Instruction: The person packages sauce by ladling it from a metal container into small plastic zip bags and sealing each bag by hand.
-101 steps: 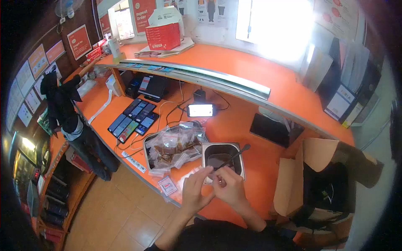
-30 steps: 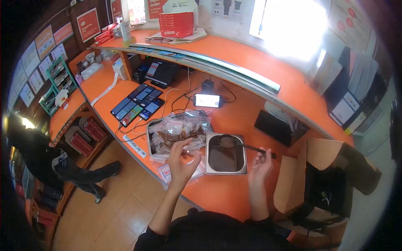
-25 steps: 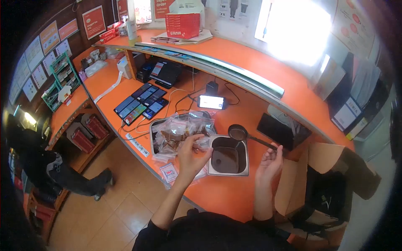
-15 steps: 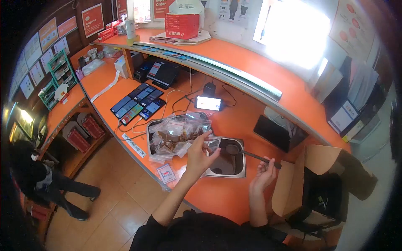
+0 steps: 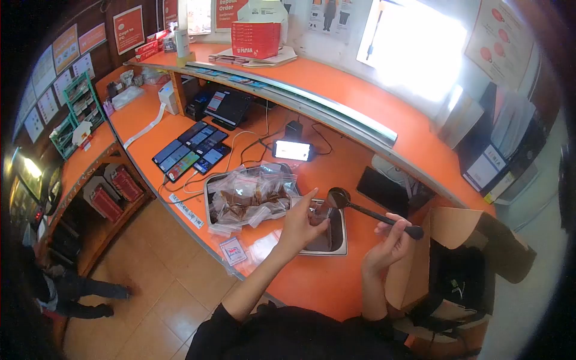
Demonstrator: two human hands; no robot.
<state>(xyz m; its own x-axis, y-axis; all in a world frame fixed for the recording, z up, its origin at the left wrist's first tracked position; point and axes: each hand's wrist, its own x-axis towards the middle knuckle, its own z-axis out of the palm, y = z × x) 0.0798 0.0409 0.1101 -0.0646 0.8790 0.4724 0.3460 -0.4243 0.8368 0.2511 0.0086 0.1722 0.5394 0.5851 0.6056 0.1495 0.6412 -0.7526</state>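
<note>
Orange counter (image 5: 342, 282) is stretching between the forearms (image 5: 373, 294), its edge (image 5: 275, 297) passing beneath the left one. The left hand (image 5: 303, 225) is holding a clear bag (image 5: 318, 210) over a tub (image 5: 337, 251); the right hand (image 5: 387, 243) is gripping a ladle (image 5: 368, 212), a box (image 5: 463, 228) standing rightward.

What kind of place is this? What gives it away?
Likely the order counter of a takeaway food shop: a "Repeat Order" poster on the wall, a cluster of phones on the orange counter, and a metal tub of dark liquid beside heaped filled plastic bags.
</note>
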